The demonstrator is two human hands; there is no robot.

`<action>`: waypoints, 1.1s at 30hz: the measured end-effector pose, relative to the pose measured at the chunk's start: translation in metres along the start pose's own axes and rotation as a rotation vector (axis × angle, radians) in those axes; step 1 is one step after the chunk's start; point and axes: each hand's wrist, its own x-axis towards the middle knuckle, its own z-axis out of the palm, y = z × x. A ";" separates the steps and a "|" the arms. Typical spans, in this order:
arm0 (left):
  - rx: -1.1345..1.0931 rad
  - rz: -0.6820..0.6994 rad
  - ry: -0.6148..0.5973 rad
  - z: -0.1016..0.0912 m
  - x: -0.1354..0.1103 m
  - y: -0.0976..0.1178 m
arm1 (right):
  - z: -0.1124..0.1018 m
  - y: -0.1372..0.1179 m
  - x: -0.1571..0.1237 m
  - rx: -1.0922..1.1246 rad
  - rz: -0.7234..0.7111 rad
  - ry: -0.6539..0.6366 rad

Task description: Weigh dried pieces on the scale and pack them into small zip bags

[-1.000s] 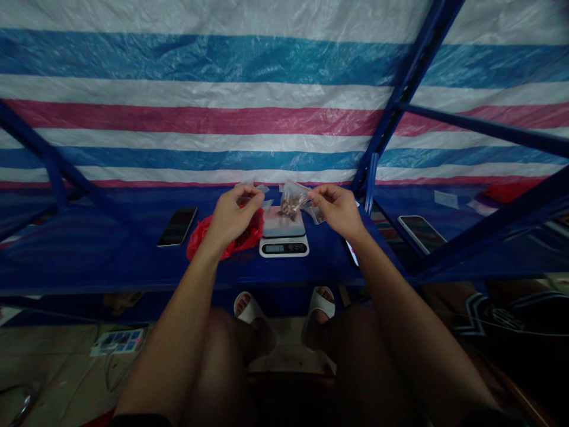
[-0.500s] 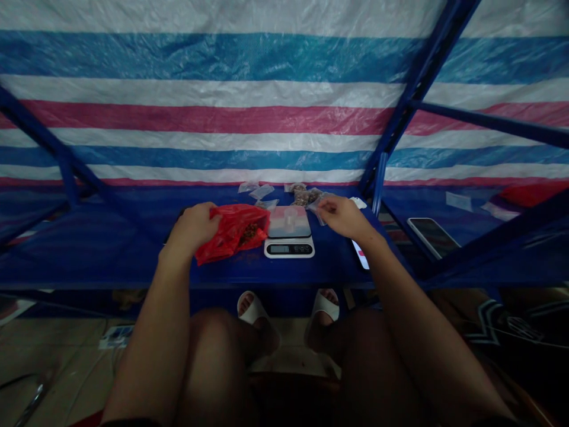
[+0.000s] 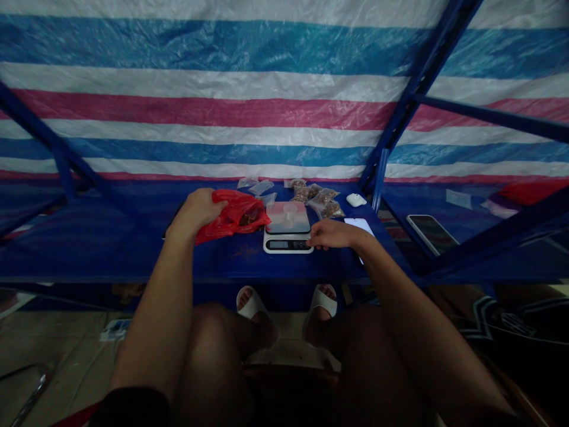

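My left hand (image 3: 201, 207) is closed on the edge of a red plastic bag (image 3: 222, 216), whose mouth faces right and shows brown, dried-looking pieces inside. Right of the bag sits a white digital kitchen scale (image 3: 269, 244) with a small clear cup (image 3: 290, 218) on its platform. At the scale's front right corner is my right hand (image 3: 329, 235), fingers curled and fingertips touching the button panel; no object shows in it. Behind the scale lie several small clear bags with brown contents (image 3: 332, 209). Flat clear bags (image 3: 261, 187) rest to their left.
A phone (image 3: 359, 224) lies partly under my right forearm. Behind it is a white earbud case (image 3: 355, 200). Blue metal posts (image 3: 377, 178) rise at the table's sides, before a striped tarp (image 3: 249, 112). Another phone (image 3: 431, 234) lies on the right-hand surface.
My right hand has released a small clear bag among the filled ones and moved down and forward to the scale's buttons. My left hand has lifted the red bag's edge slightly.
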 end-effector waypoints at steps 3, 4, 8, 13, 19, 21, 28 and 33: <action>0.105 -0.065 -0.094 -0.006 -0.002 -0.003 | -0.002 -0.003 0.002 0.044 0.024 -0.035; 0.109 -0.069 -0.104 -0.008 -0.003 -0.004 | -0.002 -0.003 0.002 0.049 0.028 -0.036; 0.142 -0.078 -0.109 -0.009 -0.004 -0.012 | -0.007 -0.001 -0.008 0.022 0.035 -0.005; 0.170 -0.149 -0.090 -0.003 0.000 -0.031 | -0.007 -0.014 -0.020 -0.021 -0.066 0.204; 0.187 0.020 0.222 -0.007 -0.030 -0.003 | 0.015 -0.052 -0.010 -0.074 -0.285 0.386; 0.140 0.184 0.288 -0.005 -0.046 0.017 | 0.019 -0.058 -0.007 -0.059 -0.320 0.450; 0.130 0.318 -0.114 0.031 -0.058 0.037 | 0.025 -0.061 -0.005 -0.006 -0.321 0.526; -0.004 0.295 -0.048 0.041 -0.039 0.024 | 0.028 -0.058 -0.004 -0.001 -0.324 0.515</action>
